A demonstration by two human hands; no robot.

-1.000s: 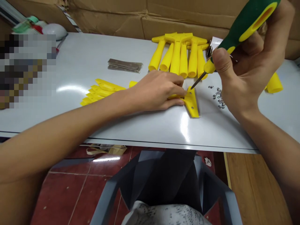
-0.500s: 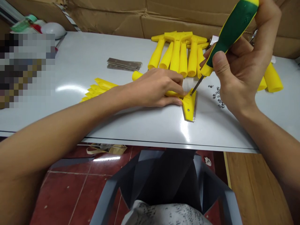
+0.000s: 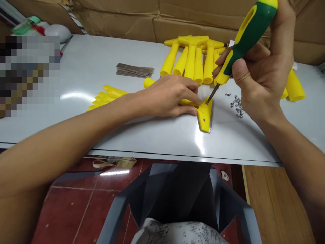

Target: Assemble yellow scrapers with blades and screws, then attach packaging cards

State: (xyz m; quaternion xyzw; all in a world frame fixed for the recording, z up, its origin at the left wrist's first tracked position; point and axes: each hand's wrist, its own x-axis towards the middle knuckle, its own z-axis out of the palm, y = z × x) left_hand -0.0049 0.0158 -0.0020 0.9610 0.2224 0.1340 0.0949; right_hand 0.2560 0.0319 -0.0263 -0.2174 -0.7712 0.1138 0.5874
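**A green-and-yellow screwdriver (image 3: 240,47) stands on the head of a yellow scraper (image 3: 204,114)**

Nearest are a patterned pale garment (image 3: 182,234), dark trousers (image 3: 177,196) and the grey chair (image 3: 114,213) around them, above a floor of red tiles (image 3: 68,213). A wooden panel (image 3: 279,203) lies to the right.

Beyond, the scraper lies flat on the pale desk (image 3: 142,139), not far from its front edge, with a thin blade (image 3: 211,117) showing along the right side of its head. The left hand (image 3: 172,95) presses over its handle, fingers gripping it close to the head. The right hand (image 3: 266,78) has its fingers wrapped around the screwdriver, which slants down to the left, its tip at the farther hole of the head; the nearer hole holds a small metal piece.

Beside the right wrist lie loose small screws (image 3: 238,106). Past the left forearm sit overlapping flat yellow pieces (image 3: 108,96), then a stack of metal strips (image 3: 134,70). Farther back, T-shaped yellow handles (image 3: 190,59) lie bunched against folded cardboard (image 3: 122,20).
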